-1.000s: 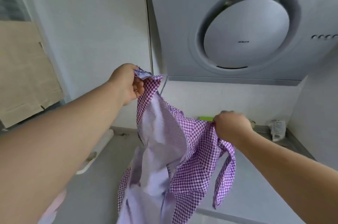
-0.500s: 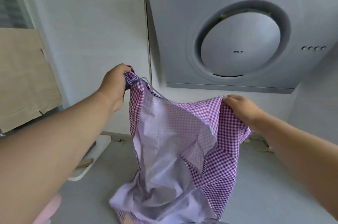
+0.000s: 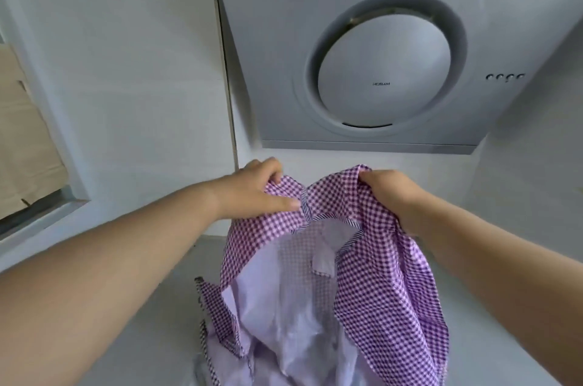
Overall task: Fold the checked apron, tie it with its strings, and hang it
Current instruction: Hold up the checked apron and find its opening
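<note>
below the range hood (image 3: pixel 372 48), left hand (image 3: pixel 252 193) and right hand (image 3: pixel 389 193) each pinch the purple checked apron's (image 3: pixel 372 259) top edge, lilac lining facing up.

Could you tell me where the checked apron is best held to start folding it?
Probably along its top hem, from above, where the left hand and right hand pinch the checked apron: held there, the cloth hangs open below.
</note>
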A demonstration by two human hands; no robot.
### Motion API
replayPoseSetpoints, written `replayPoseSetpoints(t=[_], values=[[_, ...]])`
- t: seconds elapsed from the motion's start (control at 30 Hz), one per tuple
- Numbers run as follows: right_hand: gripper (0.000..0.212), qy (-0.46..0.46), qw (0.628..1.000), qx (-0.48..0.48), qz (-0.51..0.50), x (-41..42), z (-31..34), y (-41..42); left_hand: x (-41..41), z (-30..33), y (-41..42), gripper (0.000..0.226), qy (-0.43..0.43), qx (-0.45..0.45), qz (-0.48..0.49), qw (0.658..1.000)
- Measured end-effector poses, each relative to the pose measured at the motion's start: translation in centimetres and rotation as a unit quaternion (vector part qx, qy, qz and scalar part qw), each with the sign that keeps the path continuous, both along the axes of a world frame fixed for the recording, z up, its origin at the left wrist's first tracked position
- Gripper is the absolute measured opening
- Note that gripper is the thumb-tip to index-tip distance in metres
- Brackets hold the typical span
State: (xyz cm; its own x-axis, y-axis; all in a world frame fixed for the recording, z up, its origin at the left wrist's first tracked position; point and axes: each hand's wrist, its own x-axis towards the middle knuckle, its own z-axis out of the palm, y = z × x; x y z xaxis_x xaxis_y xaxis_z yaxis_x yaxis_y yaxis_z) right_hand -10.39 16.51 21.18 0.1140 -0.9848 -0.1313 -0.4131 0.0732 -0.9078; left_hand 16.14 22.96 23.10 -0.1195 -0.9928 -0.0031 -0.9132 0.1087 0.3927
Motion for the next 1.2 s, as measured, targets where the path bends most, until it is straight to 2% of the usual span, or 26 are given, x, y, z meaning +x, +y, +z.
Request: replayPoseSetpoints(t=[0.1, 0.17, 0.23, 0.3, 0.37, 0.4, 0.47, 0.57, 0.67, 0.73, 0.8, 0.83, 0.9, 0.97, 1.03, 1.2], values=[[0.04, -0.073, 0.996, 0.048, -0.01, 1.4, 0.3, 0.3, -4.5, -2.2, -0.5, 0.066, -0.179, -0.006, -0.034, 0.983], [0.039, -0.079, 0.995, 0.052, 0.001, 1.7, 0.6, 0.5, -6.6, -3.3, -1.1, 0.079, -0.214, -0.005, -0.031, 0.976], [0.033, -0.061, 0.998, 0.026, 0.017, 1.9, 1.0, 0.7, -7.7, -4.3, -1.6, 0.091, -0.168, 0.004, -0.01, 0.986], [0.028, -0.016, 0.998, -0.028, 0.05, 1.8, 0.9, 0.7, -8.2, -5.0, -2.5, 0.085, -0.063, 0.038, -0.008, 0.997], [0.029, 0.031, 0.993, -0.083, 0.084, 1.6, 0.6, 0.6, -8.9, -5.9, -3.4, 0.052, 0.067, 0.061, -0.038, 0.995], [0.031, 0.055, 0.988, -0.106, 0.103, 1.3, 0.4, 0.5, -9.2, -6.4, -3.9, 0.036, 0.098, 0.05, -0.05, 0.993], [0.034, 0.105, 0.975, -0.142, 0.136, 0.4, 0.4, 0.2, -9.1, -6.6, -4.3, 0.025, 0.111, 0.038, -0.052, 0.992], [0.036, 0.218, 0.944, -0.171, 0.178, -2.5, 0.5, -1.1, -7.2, -6.2, -4.5, 0.038, 0.103, 0.078, -0.035, 0.991], [0.036, 0.338, 0.907, -0.141, 0.208, -5.7, 0.5, -2.9, -4.5, -5.4, -4.5, 0.05, 0.136, 0.091, 0.001, 0.987], [0.037, 0.434, 0.869, -0.156, 0.179, -6.9, -0.1, -4.3, -4.3, -4.9, -4.7, 0.052, 0.167, 0.09, 0.019, 0.982], [0.037, 0.491, 0.826, -0.258, 0.096, -7.0, -1.1, -4.8, -5.2, -4.3, -4.9, 0.047, 0.196, 0.087, 0.023, 0.977], [0.038, 0.466, 0.816, -0.333, 0.072, -6.7, -1.9, -4.5, -6.0, -4.0, -5.0, 0.046, 0.2, 0.081, 0.02, 0.976], [0.046, 0.355, 0.827, -0.413, 0.143, -5.4, -3.3, -2.4, -7.3, -3.5, -5.1, 0.045, 0.194, 0.069, 0.011, 0.978], [0.07, 0.334, 0.826, -0.379, 0.251, -3.6, -5.4, -1.0, -8.5, -3.1, -5.2, 0.043, 0.191, 0.065, 0.001, 0.979], [0.082, 0.356, 0.825, -0.344, 0.274, -2.1, -8.1, -1.0, -9.0, -3.0, -5.2, 0.042, 0.197, 0.067, -0.007, 0.978], [0.055, 0.251, 0.895, -0.295, 0.221, -2.2, -9.9, -2.0, -8.1, -3.3, -5.3, 0.032, 0.206, 0.088, -0.006, 0.975]])
